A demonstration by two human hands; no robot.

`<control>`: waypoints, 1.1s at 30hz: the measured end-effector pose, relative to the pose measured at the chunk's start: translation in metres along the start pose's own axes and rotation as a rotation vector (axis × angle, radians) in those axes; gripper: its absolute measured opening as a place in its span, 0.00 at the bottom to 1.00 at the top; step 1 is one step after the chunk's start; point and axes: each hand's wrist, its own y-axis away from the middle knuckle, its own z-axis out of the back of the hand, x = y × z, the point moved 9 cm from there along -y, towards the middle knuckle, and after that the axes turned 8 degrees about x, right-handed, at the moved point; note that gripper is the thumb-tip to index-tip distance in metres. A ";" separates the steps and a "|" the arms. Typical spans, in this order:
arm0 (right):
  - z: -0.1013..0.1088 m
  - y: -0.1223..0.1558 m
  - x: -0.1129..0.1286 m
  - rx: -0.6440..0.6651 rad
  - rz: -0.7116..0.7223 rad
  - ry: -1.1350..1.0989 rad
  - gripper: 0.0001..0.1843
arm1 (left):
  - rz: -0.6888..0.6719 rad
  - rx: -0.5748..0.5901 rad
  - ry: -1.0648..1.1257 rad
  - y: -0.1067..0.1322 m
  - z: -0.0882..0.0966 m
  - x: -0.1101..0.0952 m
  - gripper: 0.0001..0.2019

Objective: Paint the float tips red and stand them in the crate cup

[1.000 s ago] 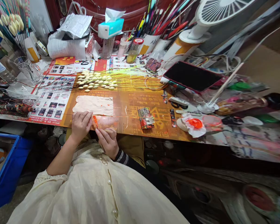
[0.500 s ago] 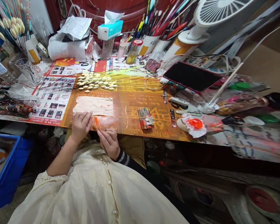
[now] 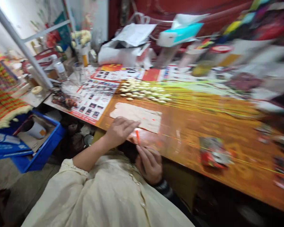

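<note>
My left hand [image 3: 121, 130], its fingers together, rests at the front edge of a pale cloth [image 3: 139, 116] spotted with orange. A thin dark rod appears to run from its fingertips along the cloth's edge. My right hand [image 3: 150, 162] is closed, just below and right, at the table's front edge. From its pinch rises a slim stick with an orange tip [image 3: 137, 136]; its lower part is hidden in the fingers. A glossy pinkish patch [image 3: 146, 137] lies under the orange tip. Behind the cloth lie several cream fishing-float bodies [image 3: 142, 91] on thin stems.
A blue crate [image 3: 52, 138] stands on the floor at left. Striped orange-green sticks [image 3: 7, 91] stand above it. A tissue box [image 3: 180, 34], papers [image 3: 125, 44] and blurred jars line the back. A small colourful packet [image 3: 214, 153] lies on the table [image 3: 180, 154] at right.
My view has swung left, blurring the right side and bringing the striped sticks into sight. Both hands keep much the same place by the cloth, the right still pinching the orange-tipped stick.
</note>
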 end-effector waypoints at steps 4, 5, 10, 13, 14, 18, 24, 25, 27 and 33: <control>0.001 0.008 -0.001 -0.035 0.019 0.005 0.38 | 0.042 -0.039 -0.178 0.009 0.043 0.014 0.16; 0.002 0.008 -0.002 -0.048 0.019 0.010 0.38 | 0.063 -0.069 -0.241 0.016 0.060 0.019 0.14; 0.009 0.009 0.005 -0.126 0.036 0.028 0.37 | 0.271 -0.163 -0.567 0.070 0.158 0.049 0.08; 0.011 0.005 0.005 -0.130 0.017 0.016 0.37 | 0.390 -0.138 -0.653 0.118 0.216 0.082 0.09; 0.011 0.002 0.004 -0.124 0.005 0.012 0.37 | 0.453 -0.145 -0.689 0.136 0.237 0.096 0.11; 0.015 -0.006 0.011 -0.201 0.109 0.029 0.33 | 0.775 -0.305 -0.813 0.221 0.328 0.150 0.15; 0.011 -0.010 0.011 -0.213 0.116 0.048 0.36 | 1.076 -0.439 -0.664 0.299 0.373 0.196 0.15; 0.011 -0.010 0.010 -0.208 0.106 0.049 0.36 | 1.077 -0.440 -0.656 0.301 0.370 0.200 0.15; 0.010 -0.011 0.012 -0.197 0.124 0.050 0.36 | 1.087 -0.416 -0.683 0.302 0.365 0.206 0.16; 0.013 -0.014 0.019 -0.215 0.211 0.061 0.35 | 1.087 -0.369 -0.831 0.290 0.362 0.216 0.16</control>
